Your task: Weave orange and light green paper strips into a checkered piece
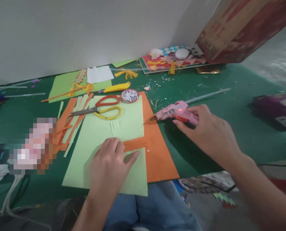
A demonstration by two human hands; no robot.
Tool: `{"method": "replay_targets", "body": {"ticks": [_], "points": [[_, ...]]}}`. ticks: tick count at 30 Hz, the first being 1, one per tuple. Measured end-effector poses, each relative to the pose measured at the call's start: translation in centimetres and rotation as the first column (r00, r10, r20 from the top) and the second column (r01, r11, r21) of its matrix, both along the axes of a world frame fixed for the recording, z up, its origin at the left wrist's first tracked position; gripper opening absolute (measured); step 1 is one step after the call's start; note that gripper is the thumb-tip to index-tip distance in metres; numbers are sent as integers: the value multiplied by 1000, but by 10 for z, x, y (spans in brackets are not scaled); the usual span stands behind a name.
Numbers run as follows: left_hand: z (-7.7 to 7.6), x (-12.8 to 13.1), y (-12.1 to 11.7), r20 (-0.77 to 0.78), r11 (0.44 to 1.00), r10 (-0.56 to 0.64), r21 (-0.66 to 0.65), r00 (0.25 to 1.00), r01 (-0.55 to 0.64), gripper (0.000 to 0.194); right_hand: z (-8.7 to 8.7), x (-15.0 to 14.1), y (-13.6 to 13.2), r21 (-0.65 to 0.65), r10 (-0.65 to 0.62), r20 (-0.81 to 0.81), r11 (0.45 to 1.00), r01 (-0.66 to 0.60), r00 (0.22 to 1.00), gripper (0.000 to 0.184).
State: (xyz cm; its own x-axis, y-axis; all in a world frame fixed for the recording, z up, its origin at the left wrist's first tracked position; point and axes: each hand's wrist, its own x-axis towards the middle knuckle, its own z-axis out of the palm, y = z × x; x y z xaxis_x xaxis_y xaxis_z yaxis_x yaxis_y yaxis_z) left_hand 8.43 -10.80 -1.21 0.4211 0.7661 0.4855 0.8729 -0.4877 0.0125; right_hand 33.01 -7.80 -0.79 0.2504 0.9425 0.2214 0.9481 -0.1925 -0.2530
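Observation:
My right hand (209, 133) is closed around the handle of a pink hot glue gun (172, 110), whose small light glows. The nozzle points left, just over an orange paper sheet (159, 157), and a clear glue stick (209, 95) juts from its back. My left hand (110, 158) rests on a pale green sheet (80, 173) with fingers curled at the left end of orange paper strips (135, 144). Its fingertips are hidden and the thumb lies apart. A tiny white spot (148, 150) shows near the strips' right end. Short pale green strips (115, 127) lie just above.
Scissors (97, 109), a yellow utility knife (115, 87) and a small dish (129, 95) lie beyond my left hand. Cut paper strips (73, 125) are heaped left, near a blurred-out object (34, 144) with cables. A cardboard box (241, 32) stands at the back right.

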Motion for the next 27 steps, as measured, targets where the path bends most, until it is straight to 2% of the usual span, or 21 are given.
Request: {"method": "replay_targets", "body": {"ticks": [6, 11, 14, 16, 17, 20, 22, 25, 27], "points": [[-1, -20, 0, 46, 985, -162, -48, 986, 164, 17, -13, -4, -1, 84, 15, 43, 996, -18, 999, 38], [1, -33, -1, -17, 966, -258, -19, 966, 258, 19, -14, -5, -3, 121, 120, 131, 983, -136, 984, 44], [2, -38, -3, -38, 969, -247, 13, 968, 247, 20, -9, -6, -7, 126, 168, 257, 970, -206, 952, 47], [2, -41, -4, -38, 972, -234, 23, 971, 235, 20, -7, -11, -12, 184, 218, 327, 940, -288, 919, 43], [2, -43, -4, -42, 971, -234, 26, 971, 236, 19, -6, -16, -15, 243, 256, 339, 906, -347, 905, 39], [2, -48, -2, -117, 958, -280, 38, 953, 286, 17, -9, -35, -21, 291, 512, 249, 770, -568, 822, 23], [2, -50, 0, -187, 945, -311, 44, 932, 325, 19, -13, -49, -23, 260, 635, 151, 714, -650, 758, 23], [4, -52, 4, -223, 931, -341, 57, 913, 362, 21, -19, -62, -20, 217, 665, 89, 714, -666, 742, 22], [6, -53, 5, -201, 921, -369, 52, 908, 386, 22, -20, -65, -18, 211, 669, 46, 719, -662, 742, 16]]}}
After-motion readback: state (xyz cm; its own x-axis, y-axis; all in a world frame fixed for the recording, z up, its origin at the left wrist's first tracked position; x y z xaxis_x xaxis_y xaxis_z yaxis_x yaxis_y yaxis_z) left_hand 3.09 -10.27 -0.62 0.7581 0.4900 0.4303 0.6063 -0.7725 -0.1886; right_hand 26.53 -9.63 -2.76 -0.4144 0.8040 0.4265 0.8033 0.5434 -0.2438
